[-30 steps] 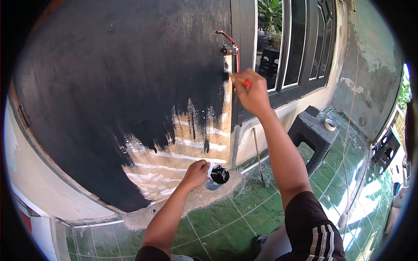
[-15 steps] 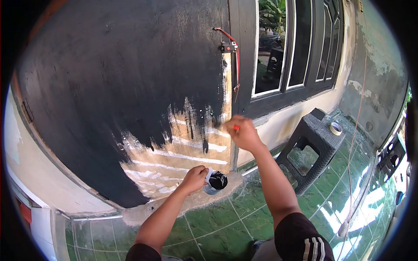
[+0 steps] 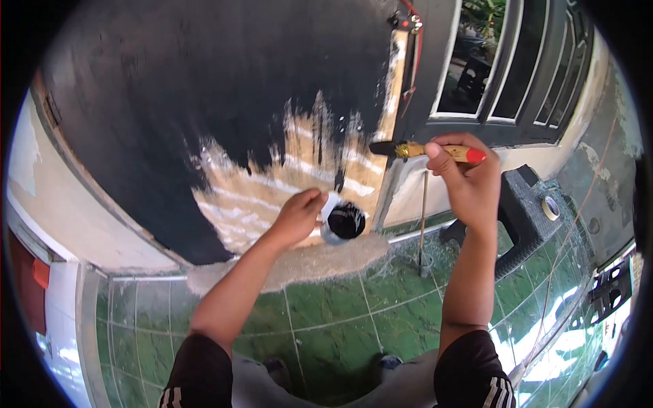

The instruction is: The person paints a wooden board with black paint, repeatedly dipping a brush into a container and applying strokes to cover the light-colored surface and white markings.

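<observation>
Keeping the cup (image 3: 330,235) steady would be, I think, the first care: the left hand (image 3: 299,216) pinches it at its pale side, thumb and fingers closed, and the dark paint (image 3: 346,220) shows in its mouth. Higher and to the right, the right hand (image 3: 473,178) is clasped about the wooden handle of the brush (image 3: 411,149), which lies almost level, its red end rightward and its dark bristles leftward. Behind these is the panel (image 3: 258,75), black above, with a bare patch (image 3: 303,146), striped in white, at its lower part, and a bare strip (image 3: 398,64) along its right edge. Whether the bristles touch it, I cannot tell. For even work, it seems wise to wipe extra paint on the cup's rim and to pull long strokes, following the upright marks. Beside the latch (image 3: 410,24), a lighter pressure is probably safer. Farther right, the stool (image 3: 534,238) bears a tape roll (image 3: 550,209).
</observation>
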`<state>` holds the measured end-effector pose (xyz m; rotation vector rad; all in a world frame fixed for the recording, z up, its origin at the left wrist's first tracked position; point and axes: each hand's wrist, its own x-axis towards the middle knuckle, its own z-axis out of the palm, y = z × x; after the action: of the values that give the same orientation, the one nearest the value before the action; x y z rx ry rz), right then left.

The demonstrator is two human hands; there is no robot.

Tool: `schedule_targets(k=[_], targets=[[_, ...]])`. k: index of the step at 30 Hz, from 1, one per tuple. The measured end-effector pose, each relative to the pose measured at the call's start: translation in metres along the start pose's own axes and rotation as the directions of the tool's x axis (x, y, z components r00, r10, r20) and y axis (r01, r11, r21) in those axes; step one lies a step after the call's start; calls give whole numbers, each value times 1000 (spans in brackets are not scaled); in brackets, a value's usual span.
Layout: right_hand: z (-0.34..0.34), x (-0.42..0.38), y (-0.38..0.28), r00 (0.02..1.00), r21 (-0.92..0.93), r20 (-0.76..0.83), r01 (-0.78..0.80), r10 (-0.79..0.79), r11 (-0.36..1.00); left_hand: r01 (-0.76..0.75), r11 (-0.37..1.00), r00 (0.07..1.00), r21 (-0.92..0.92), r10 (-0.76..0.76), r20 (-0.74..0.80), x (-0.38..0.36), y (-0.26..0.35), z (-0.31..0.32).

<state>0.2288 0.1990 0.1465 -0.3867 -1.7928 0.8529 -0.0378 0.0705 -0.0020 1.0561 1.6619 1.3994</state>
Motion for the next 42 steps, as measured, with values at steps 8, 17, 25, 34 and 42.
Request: schedule_targets(k=[8, 17, 25, 34, 42], targets=[[33, -9, 13, 908, -242, 410, 18, 85, 970, -79, 995, 996, 67, 81, -28, -9, 32, 6], [85, -24, 58, 776, -403, 624, 223, 88, 887, -205, 978, 976, 40, 207, -64, -16, 35, 11], [80, -17, 26, 869, -366, 493, 156, 49, 917, -117, 989, 992, 85, 120, -28, -16, 41, -3], [74, -12, 21, 879, -329, 469, 89, 81, 940, -81, 994, 994, 68, 86, -72, -11, 39, -5], [64, -11, 42, 868, -266, 497, 136, 15, 954, -49, 994, 987, -101, 32, -160, 3, 25, -9]])
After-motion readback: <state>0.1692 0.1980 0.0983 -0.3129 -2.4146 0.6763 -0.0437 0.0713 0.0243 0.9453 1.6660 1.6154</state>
